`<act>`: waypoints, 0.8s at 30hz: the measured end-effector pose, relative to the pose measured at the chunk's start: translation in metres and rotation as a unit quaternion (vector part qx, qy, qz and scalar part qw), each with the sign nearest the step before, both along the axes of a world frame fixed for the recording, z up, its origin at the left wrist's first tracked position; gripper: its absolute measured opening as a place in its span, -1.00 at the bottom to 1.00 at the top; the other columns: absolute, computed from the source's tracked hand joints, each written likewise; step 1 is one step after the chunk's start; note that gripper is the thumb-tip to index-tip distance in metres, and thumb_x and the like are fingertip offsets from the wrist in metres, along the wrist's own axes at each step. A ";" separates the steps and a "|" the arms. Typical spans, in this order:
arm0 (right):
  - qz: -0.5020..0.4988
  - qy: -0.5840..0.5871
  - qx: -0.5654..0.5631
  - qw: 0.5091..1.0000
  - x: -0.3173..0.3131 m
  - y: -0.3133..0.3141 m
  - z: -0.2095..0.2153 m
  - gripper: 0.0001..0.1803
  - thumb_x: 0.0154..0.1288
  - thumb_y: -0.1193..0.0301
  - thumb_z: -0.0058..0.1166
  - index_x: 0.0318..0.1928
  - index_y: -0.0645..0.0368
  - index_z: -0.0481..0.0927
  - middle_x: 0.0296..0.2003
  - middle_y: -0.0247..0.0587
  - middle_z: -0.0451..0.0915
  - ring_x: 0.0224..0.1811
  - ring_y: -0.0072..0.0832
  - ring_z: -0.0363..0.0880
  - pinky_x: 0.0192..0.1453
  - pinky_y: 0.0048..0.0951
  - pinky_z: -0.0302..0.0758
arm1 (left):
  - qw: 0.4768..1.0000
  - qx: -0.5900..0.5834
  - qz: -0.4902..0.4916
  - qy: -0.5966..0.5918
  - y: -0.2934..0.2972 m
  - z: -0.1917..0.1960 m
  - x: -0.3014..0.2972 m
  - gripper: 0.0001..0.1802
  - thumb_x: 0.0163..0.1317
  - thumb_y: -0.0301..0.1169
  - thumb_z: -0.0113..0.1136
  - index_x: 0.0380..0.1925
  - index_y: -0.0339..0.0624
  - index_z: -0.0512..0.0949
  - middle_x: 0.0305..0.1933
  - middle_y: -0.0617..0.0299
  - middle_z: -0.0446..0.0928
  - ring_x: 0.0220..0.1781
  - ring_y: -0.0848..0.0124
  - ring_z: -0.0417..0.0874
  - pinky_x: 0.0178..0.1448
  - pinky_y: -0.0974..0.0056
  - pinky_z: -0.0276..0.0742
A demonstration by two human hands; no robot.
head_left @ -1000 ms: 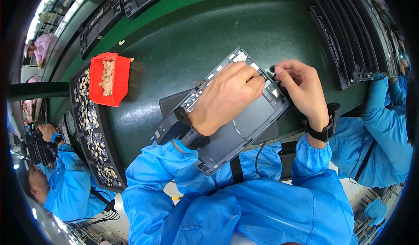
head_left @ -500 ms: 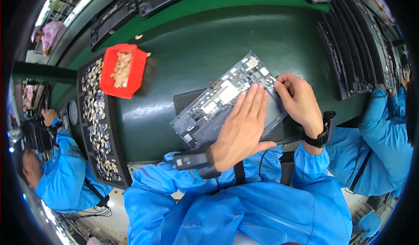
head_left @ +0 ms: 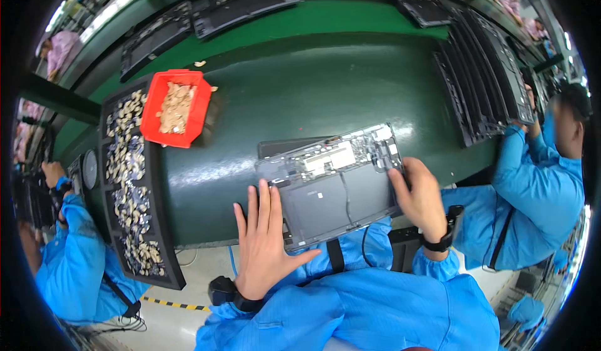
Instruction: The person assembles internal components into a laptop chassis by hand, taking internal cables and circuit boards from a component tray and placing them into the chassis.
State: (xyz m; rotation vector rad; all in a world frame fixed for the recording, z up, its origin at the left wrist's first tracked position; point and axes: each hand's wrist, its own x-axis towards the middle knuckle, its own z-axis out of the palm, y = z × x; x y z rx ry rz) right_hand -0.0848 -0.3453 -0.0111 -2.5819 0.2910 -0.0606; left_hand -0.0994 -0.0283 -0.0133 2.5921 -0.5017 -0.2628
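Green counter [head_left: 300,82]; laptop chassis [head_left: 325,198] at near edge.
Left hand [head_left: 260,251]: fingers spread at chassis's left edge. Right hand [head_left: 424,202]: fingers gripping right edge. Red bin [head_left: 199,113]: tan pieces [head_left: 176,108]. Black compartmented tray [head_left: 159,210]: pale pieces [head_left: 129,160].

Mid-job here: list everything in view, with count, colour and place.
Open device: one, grey, between the hands
Flat slab: one, dark, partly hidden by the device
Bin: one, red, left, by the tray
Tan pieces: many, in the bin
Compartment tray: one, black, left
Small pieces: many, pale and dark, in the tray
Flat panels: three, dark, far side
Leaning panels: several, dark, right
Table: one, green, centre
Co-workers: at least two, blue clothing, either side
Floor tape: yellow-black, lower left
Wristbands: two, black, on the wrists
Left hand: one, bare, device's left edge
Right hand: one, bare, device's right edge
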 end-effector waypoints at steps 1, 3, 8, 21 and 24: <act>0.049 -0.080 -0.024 0.995 0.001 0.010 -0.006 -0.60 0.46 0.21 0.29 0.03 0.31 0.58 -0.10 0.25 0.64 -0.08 0.04 0.66 -0.07 -0.13 0.55 | 1.000 -0.006 -0.003 -0.001 0.001 -0.015 -0.005 0.49 -0.04 0.16 0.65 0.65 -0.45 -0.04 0.71 -0.39 -0.03 0.75 -0.35 -0.08 0.68 -0.47 -0.19; 0.028 0.020 0.015 0.999 0.001 0.018 0.007 -0.56 0.49 0.27 0.29 0.15 0.33 0.51 0.09 0.13 0.60 0.13 -0.07 0.61 0.19 -0.21 0.51 | 0.993 -0.106 0.044 -0.031 0.001 -0.035 -0.006 0.52 -0.10 0.01 0.74 0.65 -0.45 -0.07 0.71 -0.37 0.00 0.74 -0.36 -0.04 0.67 -0.46 -0.13; -0.038 -0.059 0.449 0.891 0.035 -0.002 0.027 -0.51 0.53 0.43 0.26 0.35 0.25 0.42 0.10 -0.27 0.65 0.12 -0.58 0.59 0.24 -0.52 0.53 | 0.949 -0.310 0.024 -0.050 0.006 -0.022 0.039 0.33 0.01 -0.43 0.63 0.68 -0.31 -0.06 0.70 -0.21 0.11 0.69 -0.11 0.25 0.64 0.06 0.31; -0.050 -0.200 -0.032 0.978 0.463 -0.264 -0.004 -0.46 0.45 0.07 0.34 0.14 0.30 0.70 -0.04 -0.13 0.79 -0.02 -0.19 0.77 0.11 -0.08 0.65 | 0.960 -0.214 0.045 -0.177 0.008 -0.046 0.037 -0.69 0.32 -0.22 0.38 0.02 0.00 0.76 0.31 0.19 0.63 0.50 0.18 0.51 0.61 -0.21 0.24; 0.119 -0.272 -0.197 0.934 0.512 -0.165 -0.012 -0.36 0.41 -0.01 0.32 0.04 0.45 0.70 -0.03 0.11 0.79 0.01 -0.06 0.77 0.12 -0.11 0.63 | 0.966 -0.206 0.037 -0.153 0.008 -0.046 0.035 -0.71 0.33 -0.22 0.37 0.01 0.00 0.76 0.31 0.24 0.63 0.48 0.24 0.52 0.60 -0.19 0.27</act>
